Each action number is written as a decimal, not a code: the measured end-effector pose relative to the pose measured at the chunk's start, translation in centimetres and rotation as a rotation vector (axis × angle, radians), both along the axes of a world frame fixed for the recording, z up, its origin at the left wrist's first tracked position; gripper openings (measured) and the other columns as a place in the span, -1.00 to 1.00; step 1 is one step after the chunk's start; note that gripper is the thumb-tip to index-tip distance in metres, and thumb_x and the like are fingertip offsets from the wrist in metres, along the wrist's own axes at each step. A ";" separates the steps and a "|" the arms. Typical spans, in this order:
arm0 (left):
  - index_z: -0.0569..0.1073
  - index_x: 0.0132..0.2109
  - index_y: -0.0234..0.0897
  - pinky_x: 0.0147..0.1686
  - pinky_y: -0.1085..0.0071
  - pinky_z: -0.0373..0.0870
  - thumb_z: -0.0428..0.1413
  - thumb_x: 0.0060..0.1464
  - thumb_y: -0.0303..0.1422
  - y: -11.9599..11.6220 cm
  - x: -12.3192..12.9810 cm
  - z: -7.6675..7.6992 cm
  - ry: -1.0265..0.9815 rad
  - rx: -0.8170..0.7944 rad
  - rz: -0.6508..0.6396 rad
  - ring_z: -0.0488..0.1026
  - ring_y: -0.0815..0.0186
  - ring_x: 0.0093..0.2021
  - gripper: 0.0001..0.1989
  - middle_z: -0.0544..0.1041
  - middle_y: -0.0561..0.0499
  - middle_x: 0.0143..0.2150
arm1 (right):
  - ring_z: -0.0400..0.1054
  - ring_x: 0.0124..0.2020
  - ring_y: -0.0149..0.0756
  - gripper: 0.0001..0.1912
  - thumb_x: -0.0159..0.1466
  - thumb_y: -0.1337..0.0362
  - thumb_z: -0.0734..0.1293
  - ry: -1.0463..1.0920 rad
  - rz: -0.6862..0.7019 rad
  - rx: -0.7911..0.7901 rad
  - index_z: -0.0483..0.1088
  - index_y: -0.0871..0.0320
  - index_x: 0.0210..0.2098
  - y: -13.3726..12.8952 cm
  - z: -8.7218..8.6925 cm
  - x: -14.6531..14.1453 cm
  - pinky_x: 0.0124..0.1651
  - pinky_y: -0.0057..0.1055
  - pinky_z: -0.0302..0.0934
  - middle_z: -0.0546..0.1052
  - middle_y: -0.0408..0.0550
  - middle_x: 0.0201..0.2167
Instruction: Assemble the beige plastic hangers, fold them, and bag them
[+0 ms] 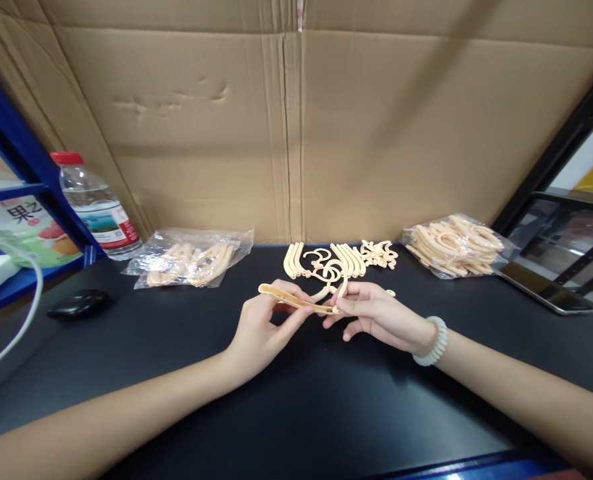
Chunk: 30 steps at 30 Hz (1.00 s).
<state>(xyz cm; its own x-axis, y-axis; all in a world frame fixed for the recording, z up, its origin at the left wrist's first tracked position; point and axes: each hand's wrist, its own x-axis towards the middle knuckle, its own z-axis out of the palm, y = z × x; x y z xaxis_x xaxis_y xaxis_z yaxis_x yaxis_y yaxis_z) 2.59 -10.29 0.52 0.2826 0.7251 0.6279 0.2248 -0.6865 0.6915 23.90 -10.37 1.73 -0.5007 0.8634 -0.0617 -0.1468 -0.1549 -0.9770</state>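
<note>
White cable: at our far left, the white cable [39, 290] loops in over the edge of the black tabletop [296, 420].
Mouse and bottle: the black mouse [80, 304] lies near us; behind it stands a red-capped water bottle [101, 212].
Left bag: a clear bag [189, 259] of pale pieces lies near the bottle.
Left hand: our left hand [271, 319] is closed in a pinch, thumb against fingers, around a long pale strip [289, 299]. The strip is held above the tabletop at the middle, its right end at the other hand's fingertips.
Pale parts: behind our hands lie slim bars [293, 260], curved and ringed pieces, then a heap of small pieces [379, 254].
Right hand: our right hand [376, 312], with a pale bracelet [431, 341] at the wrist, pinches a slender curved piece [343, 287] by its lower end, thumb against forefinger; the other fingers are loosely spread.
Meeting point: we cannot tell whether strip and curve are joined. Handling them well, we judge, means gripping close to where they meet, lining the ends up squarely and pressing gently; such thin parts could snap if twisted.
Right bag: another clear bag [455, 244] of pale pieces lies beside a dark, flat device [546, 288].
</note>
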 end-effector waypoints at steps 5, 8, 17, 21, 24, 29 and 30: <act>0.48 -0.28 -0.26 -0.34 0.44 0.54 0.16 0.12 -0.42 -0.1 0.0 0.0 0.030 0.034 0.001 0.54 0.32 -0.32 -0.98 0.51 0.00 -0.28 | 0.48 -0.28 -0.31 -0.76 0.17 0.18 0.43 -0.004 -0.022 0.000 0.36 0.22 -0.38 0.0 0.0 -0.1 -0.43 -0.50 0.36 0.52 -0.02 -0.26; 0.46 -0.26 -0.26 -0.33 0.45 0.54 0.17 0.11 -0.44 -0.1 0.0 -0.1 0.047 0.047 -0.003 0.55 0.33 -0.32 -0.97 0.52 0.02 -0.31 | 0.46 -0.35 -0.37 -0.76 0.16 0.19 0.44 0.016 -0.044 0.018 0.35 0.22 -0.40 -0.2 -0.1 -0.3 -0.40 -0.48 0.37 0.50 -0.07 -0.34; 0.47 -0.28 -0.27 -0.32 0.40 0.55 0.17 0.09 -0.43 -0.1 0.1 0.0 0.033 -0.023 -0.026 0.55 0.29 -0.32 -0.99 0.50 0.00 -0.31 | 0.42 -0.47 -0.44 -0.71 0.11 0.16 0.47 0.015 -0.137 0.108 0.34 0.21 -0.43 -0.6 -0.4 -1.1 -0.34 -0.41 0.39 0.45 -0.15 -0.45; 0.45 -0.29 -0.26 -0.32 0.37 0.56 0.17 0.09 -0.38 -0.6 0.4 0.2 -0.037 -0.121 -0.027 0.54 0.27 -0.31 -0.95 0.48 0.00 -0.28 | 0.43 -0.49 -0.42 -0.70 0.11 0.14 0.46 -0.001 -0.168 0.138 0.33 0.20 -0.43 -0.7 -0.5 -1.2 -0.36 -0.41 0.40 0.45 -0.16 -0.49; 0.42 -0.28 -0.25 -0.31 0.35 0.56 0.18 0.09 -0.35 -0.9 0.6 0.2 -0.090 -0.184 -0.029 0.54 0.26 -0.30 -0.91 0.46 0.02 -0.31 | 0.41 -0.53 -0.43 -0.70 0.12 0.13 0.46 -0.008 -0.200 0.153 0.32 0.19 -0.43 -0.8 -0.6 -1.3 -0.42 -0.42 0.38 0.44 -0.18 -0.54; 0.36 -0.26 -0.26 -0.32 0.37 0.55 0.21 0.06 -0.33 -0.8 0.9 0.1 -0.191 -0.310 -0.012 0.52 0.31 -0.35 -0.82 0.43 0.08 -0.34 | 0.39 -0.48 -0.42 -0.73 0.10 0.15 0.46 0.014 -0.175 0.143 0.37 0.18 -0.42 -0.9 -0.3 -1.4 -0.38 -0.40 0.37 0.46 -0.14 -0.47; 0.35 -0.26 -0.26 -0.34 0.39 0.55 0.21 0.05 -0.33 -0.7 1.0 0.1 -0.224 -0.339 -0.018 0.51 0.33 -0.37 -0.81 0.43 0.09 -0.36 | 0.38 -0.44 -0.41 -0.74 0.10 0.14 0.47 0.011 -0.180 0.167 0.38 0.18 -0.42 -0.9 -0.2 -1.4 -0.39 -0.42 0.36 0.46 -0.12 -0.42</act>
<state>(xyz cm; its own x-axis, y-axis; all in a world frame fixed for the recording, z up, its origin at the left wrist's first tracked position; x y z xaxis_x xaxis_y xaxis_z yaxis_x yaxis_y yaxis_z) 3.57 -11.04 0.66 0.1807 0.8978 0.4017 0.0332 -0.4138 0.9098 22.47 -11.30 1.55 -0.3374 0.9367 0.0936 -0.1681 0.0379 -0.9850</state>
